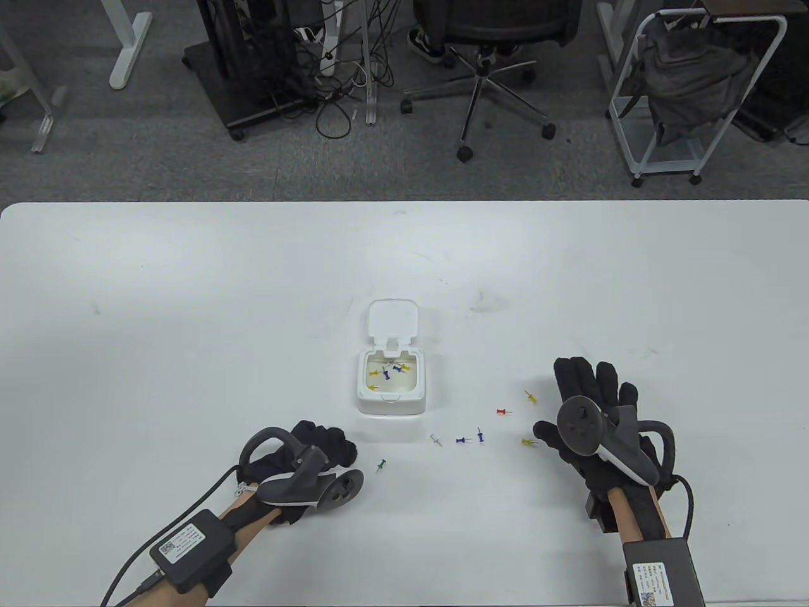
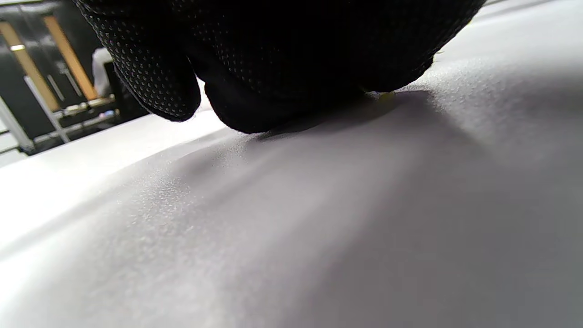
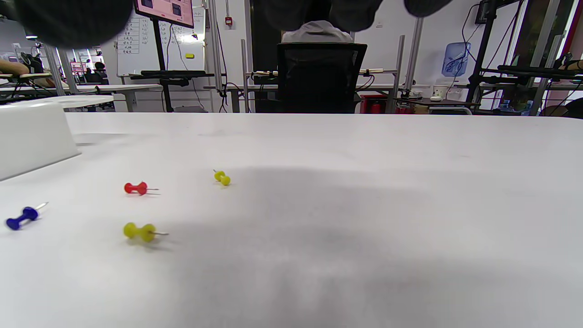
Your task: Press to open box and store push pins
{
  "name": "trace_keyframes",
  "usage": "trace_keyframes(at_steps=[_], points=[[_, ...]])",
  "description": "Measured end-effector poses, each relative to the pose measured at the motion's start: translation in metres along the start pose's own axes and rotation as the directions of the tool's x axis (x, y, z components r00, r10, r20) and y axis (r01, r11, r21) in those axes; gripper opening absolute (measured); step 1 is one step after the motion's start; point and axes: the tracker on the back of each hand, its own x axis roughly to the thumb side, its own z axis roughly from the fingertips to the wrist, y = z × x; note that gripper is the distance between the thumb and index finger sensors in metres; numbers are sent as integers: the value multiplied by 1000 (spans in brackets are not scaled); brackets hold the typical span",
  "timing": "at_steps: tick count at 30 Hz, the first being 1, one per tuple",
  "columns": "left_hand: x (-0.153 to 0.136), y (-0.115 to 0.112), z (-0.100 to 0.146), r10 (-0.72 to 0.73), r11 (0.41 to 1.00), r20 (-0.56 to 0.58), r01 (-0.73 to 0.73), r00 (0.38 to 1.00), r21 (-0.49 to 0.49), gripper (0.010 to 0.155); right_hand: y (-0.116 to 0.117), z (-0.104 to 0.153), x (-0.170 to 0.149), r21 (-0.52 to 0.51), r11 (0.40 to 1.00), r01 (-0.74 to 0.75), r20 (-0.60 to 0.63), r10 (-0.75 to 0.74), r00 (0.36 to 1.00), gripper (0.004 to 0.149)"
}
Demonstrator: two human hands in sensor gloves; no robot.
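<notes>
The white box (image 1: 390,379) stands open at the table's middle, its lid (image 1: 393,319) tipped back, with several blue and yellow push pins inside. Loose pins lie in front of it: green (image 1: 380,466), white (image 1: 435,439), two blue (image 1: 462,440), red (image 1: 502,412) and two yellow (image 1: 531,397). My left hand (image 1: 325,442) is curled, its fingertips (image 2: 282,105) bunched on the table over a small yellow bit (image 2: 387,95). My right hand (image 1: 572,392) lies flat and spread, empty, right of the pins. The right wrist view shows the red (image 3: 135,188), yellow (image 3: 139,231) and blue (image 3: 20,220) pins.
The white table (image 1: 189,303) runs wide to the left, right and back. An office chair (image 1: 486,38) and a rack (image 1: 689,95) stand on the floor beyond its far edge. The box wall (image 3: 32,136) shows at the left of the right wrist view.
</notes>
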Motion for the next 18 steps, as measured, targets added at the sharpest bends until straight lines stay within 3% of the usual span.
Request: trace_keyframes(at_steps=[10,18], points=[[-21,24,-8,162,986,-69,-158,984,54,41,0,0,0,-1,1000,0,1,0,1000,90],[-43,52,-32,267,961,-129,-253,955,111,41,1,0,0,-1,1000,2,4,-2,1000,90]])
